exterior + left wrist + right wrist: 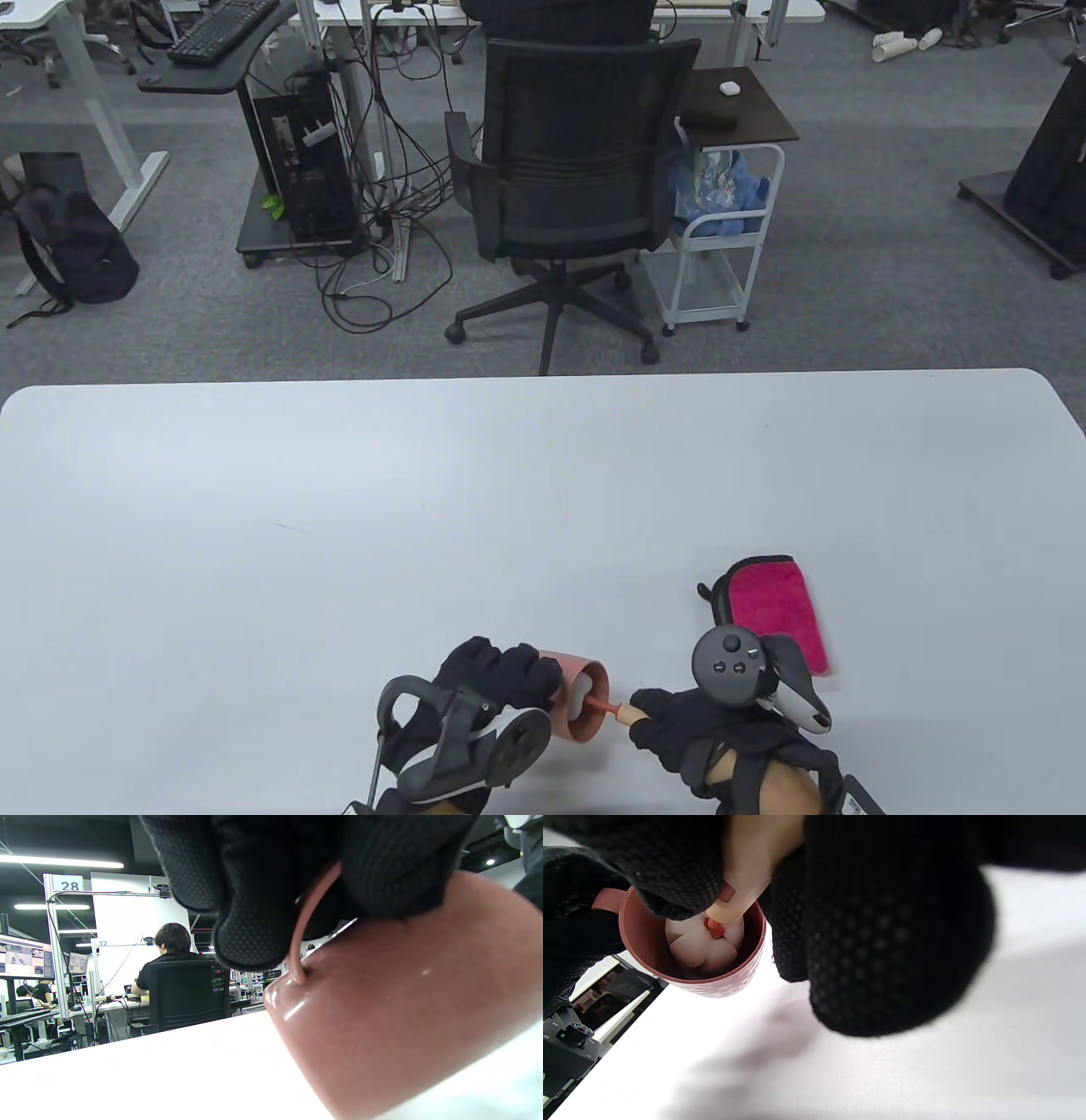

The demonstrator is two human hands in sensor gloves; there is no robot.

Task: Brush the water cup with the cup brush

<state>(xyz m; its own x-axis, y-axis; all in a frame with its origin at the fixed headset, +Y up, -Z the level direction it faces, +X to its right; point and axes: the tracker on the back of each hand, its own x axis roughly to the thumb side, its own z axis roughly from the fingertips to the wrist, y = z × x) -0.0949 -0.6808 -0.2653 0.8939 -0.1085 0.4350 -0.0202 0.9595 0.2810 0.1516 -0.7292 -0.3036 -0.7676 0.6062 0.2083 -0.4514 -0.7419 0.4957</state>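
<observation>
My left hand (501, 679) grips the tilted cup (579, 698) while my right hand's (679, 722) fingers (895, 942) hold the brush (712, 938) inside it.

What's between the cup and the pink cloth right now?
In the table view, the right hand gripping the cup brush sits between cup and pink cloth.
</observation>
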